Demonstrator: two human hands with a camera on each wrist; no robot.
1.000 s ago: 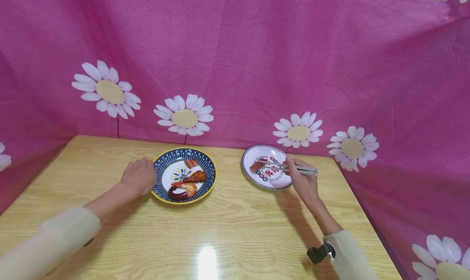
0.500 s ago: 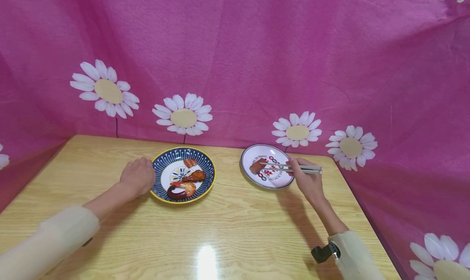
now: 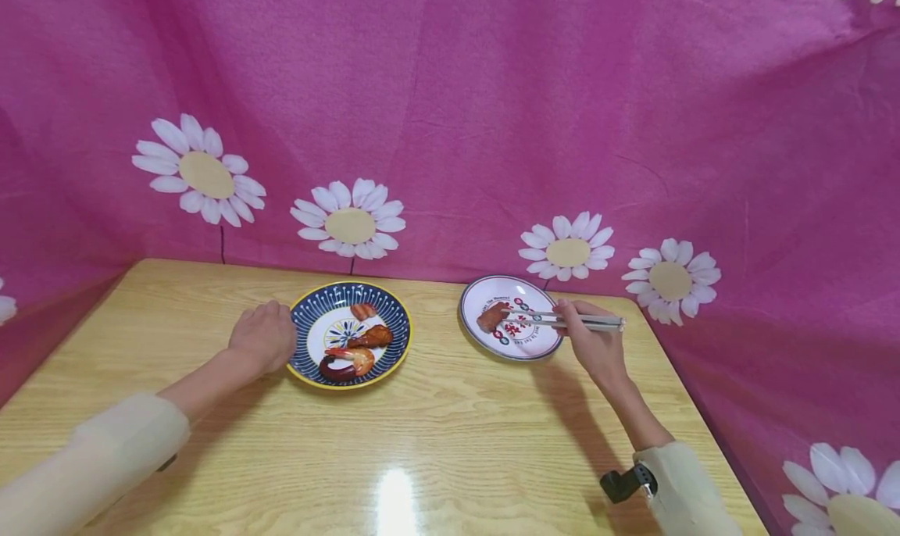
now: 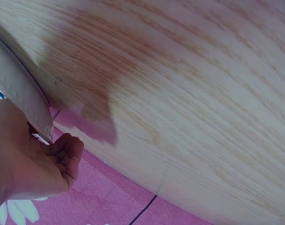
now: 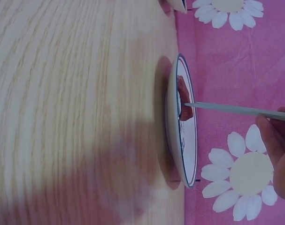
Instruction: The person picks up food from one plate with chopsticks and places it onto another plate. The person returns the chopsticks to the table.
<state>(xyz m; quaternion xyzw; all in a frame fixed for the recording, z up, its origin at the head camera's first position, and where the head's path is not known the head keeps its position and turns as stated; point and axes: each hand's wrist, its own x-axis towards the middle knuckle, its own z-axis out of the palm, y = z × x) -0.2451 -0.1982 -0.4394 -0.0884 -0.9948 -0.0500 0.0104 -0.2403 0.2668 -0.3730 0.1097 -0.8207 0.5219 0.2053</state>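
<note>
My left hand [image 3: 263,337] grips the left rim of a blue-and-white plate [image 3: 304,356] with a yellow edge; in the left wrist view its curled fingers pinch the plate's rim [image 4: 20,77]. On that plate lie a shrimp [image 3: 362,359], a drumstick [image 3: 373,337], a dark curved piece [image 3: 337,370] and a small reddish striped piece [image 3: 362,311]. My right hand [image 3: 594,348] holds metal chopsticks [image 3: 583,319] over a smaller white plate [image 3: 485,290] with red characters. Their tips touch a reddish-brown piece of meat [image 3: 492,317] at this plate's left side.
Both plates stand toward the back of a light wooden table [image 3: 436,434], with a gap between them. A pink cloth [image 3: 450,130] with white daisies hangs behind the table and along its sides.
My right hand and the chopsticks have drawn slightly to the right. The piece of meat has turned a little on the white plate. My left hand stays at the blue plate's rim.
</note>
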